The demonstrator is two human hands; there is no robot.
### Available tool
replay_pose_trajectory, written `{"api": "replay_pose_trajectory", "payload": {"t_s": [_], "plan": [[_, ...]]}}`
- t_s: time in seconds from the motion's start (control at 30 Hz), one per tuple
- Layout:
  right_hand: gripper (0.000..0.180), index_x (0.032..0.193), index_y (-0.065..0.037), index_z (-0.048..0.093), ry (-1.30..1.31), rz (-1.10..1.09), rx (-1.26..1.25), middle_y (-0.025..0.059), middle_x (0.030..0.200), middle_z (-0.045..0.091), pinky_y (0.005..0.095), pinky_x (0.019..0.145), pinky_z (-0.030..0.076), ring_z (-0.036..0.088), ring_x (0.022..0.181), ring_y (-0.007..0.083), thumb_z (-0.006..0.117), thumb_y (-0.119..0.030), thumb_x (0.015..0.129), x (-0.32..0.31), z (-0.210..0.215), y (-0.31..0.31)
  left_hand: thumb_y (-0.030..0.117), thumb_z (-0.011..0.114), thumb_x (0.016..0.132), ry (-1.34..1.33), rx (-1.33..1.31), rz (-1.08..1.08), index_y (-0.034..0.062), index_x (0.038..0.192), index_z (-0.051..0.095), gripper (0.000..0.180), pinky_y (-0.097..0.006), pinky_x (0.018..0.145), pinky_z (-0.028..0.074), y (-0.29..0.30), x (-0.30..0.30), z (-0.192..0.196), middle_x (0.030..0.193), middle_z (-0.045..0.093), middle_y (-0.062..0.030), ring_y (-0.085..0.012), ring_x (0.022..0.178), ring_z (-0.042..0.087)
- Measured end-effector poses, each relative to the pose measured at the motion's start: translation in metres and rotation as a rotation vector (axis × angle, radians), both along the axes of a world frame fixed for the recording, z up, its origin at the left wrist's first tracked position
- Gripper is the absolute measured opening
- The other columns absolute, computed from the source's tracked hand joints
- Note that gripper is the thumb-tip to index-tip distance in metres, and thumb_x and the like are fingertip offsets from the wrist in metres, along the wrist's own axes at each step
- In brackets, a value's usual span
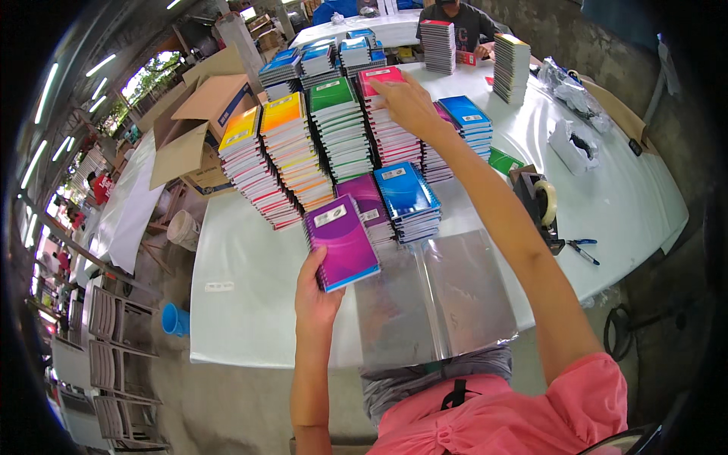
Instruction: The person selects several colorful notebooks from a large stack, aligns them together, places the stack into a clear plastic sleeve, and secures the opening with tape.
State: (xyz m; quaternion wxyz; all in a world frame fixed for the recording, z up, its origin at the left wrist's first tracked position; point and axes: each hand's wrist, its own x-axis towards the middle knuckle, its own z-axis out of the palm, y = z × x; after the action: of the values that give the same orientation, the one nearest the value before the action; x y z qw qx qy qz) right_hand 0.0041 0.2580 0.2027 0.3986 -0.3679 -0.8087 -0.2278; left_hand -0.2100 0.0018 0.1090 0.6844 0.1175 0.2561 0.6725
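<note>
Head view: the left hand (315, 288) has its fingers clamped on a purple spiral notebook (345, 244) above the worktop (254, 296); the right hand (415, 108) is at the red notebook stack (393, 133), its grip unclear. A blue notebook stack (409, 196) stands before that; clear plastic sleeves (469, 292), tape dispenser (529, 199) and pliers (585, 252) lie nearer.

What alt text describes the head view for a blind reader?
The left hand holds a purple spiral-bound notebook; the right hand is at a tall stack of pink notebooks. Clear plastic film lies on the white table.
</note>
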Motion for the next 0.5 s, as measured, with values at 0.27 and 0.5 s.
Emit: {"api": "replay_pose_trajectory", "payload": {"t_s": [0.27,0.5], "plan": [[0.013,0.091,-0.009,0.067,0.143,0.075,0.028,0.0092,0.087,0.068,0.0402,0.069,0.051,0.066,0.083,0.0278,0.064,-0.009,0.079,0.007,0.013,-0.006,0.01,0.062,0.088,-0.099,0.069,-0.147,0.0032,0.11,0.058,0.024,-0.037,0.087,0.054,0.056,0.021,0.014,0.108,0.065,-0.0094,-0.0217,0.099,0.063],[0.021,0.095,-0.002,0.067,0.314,0.53,0.288,0.0103,0.094,0.069,0.0354,0.084,0.053,0.067,0.094,0.0264,0.062,0.005,0.076,-0.016,0.019,-0.133,0.014,0.064,0.088,-0.078,0.092,-0.103,0.0053,0.11,0.059,0.024,-0.036,0.085,0.054,0.055,0.026,0.016,0.109,0.065,-0.0065,-0.0192,0.1,0.063]]}}
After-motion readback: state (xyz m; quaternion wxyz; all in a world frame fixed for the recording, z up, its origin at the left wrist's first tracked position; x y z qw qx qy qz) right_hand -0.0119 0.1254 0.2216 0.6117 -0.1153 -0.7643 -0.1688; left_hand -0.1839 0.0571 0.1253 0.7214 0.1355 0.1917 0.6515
